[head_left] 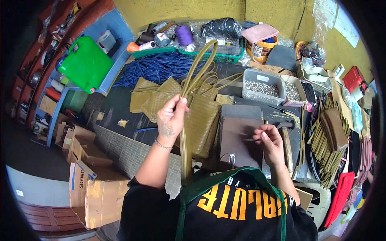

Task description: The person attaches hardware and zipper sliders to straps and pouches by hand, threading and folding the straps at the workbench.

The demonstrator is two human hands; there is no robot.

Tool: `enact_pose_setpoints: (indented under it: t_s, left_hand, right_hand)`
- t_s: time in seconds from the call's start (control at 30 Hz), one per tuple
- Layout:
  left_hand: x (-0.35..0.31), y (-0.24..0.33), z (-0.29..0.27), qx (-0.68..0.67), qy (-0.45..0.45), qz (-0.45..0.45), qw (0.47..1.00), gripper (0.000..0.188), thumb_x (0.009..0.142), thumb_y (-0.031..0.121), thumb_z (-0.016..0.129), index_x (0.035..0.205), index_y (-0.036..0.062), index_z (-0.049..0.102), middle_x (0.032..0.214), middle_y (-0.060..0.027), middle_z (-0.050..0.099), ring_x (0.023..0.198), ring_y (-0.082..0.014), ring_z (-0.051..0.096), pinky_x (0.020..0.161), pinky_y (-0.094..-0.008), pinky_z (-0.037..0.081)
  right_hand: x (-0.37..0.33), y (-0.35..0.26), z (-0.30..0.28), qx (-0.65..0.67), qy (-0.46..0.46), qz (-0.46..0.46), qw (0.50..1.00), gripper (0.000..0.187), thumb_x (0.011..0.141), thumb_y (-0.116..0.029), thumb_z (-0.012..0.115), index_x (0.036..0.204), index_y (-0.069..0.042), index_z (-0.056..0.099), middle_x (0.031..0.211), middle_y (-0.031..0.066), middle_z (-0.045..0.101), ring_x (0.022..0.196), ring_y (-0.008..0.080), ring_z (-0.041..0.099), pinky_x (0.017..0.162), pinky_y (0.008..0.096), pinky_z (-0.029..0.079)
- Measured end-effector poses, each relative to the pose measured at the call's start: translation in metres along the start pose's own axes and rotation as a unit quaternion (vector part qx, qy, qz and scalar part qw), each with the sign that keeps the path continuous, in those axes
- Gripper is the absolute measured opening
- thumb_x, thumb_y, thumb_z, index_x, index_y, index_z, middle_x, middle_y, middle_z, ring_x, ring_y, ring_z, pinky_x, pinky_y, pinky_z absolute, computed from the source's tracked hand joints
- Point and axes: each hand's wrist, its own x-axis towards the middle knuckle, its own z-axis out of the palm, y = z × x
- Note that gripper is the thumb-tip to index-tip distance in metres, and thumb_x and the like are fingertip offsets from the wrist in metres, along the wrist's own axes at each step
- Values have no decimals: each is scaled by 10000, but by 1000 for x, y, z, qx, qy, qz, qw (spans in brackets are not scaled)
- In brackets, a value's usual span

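My left hand (171,115) is raised over the workbench and grips a long olive-green strap (200,66) that loops upward and hangs down toward my chest. Behind it lie several woven olive bag pieces (201,120) on the dark bench. My right hand (270,143) rests at the right edge of a dark brown board (237,136), fingers pinched together on something small that I cannot make out.
A clear box of metal studs (263,86) stands behind the board, a second tray (292,91) beside it. Blue cords (155,68), green baskets with thread spools (161,42), a green jug (86,64), stacked olive strips (329,140), cardboard boxes (86,168).
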Motion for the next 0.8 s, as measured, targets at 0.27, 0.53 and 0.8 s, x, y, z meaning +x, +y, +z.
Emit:
enact_pose_setpoints:
  t_s: [0.27,0.53,0.8]
  left_hand:
    - [30,-43,53,472,-130,31,871,260,768,188,507,947,8,566,999,-177,537,917,-293,526,750,-374,435]
    - [66,-135,-13,422,96,-4,902,360,743,244,547,1019,14,522,1063,-195,493,983,-345,468,822,-394,395]
    - [47,-172,-77,475,60,-279,832,563,572,407,696,948,9,566,1038,-197,518,969,-322,498,794,-385,415]
  right_hand:
    - [-4,9,-10,-11,-16,6,1000,208,795,-88,541,975,-31,452,870,43,550,749,92,523,667,209,420]
    - [-24,27,-7,-103,22,-58,993,198,766,-26,567,936,-12,466,811,22,532,732,72,490,678,196,399]
    - [-22,34,-3,-304,42,-152,939,127,716,-22,600,805,-4,512,727,55,515,651,114,492,599,215,402]
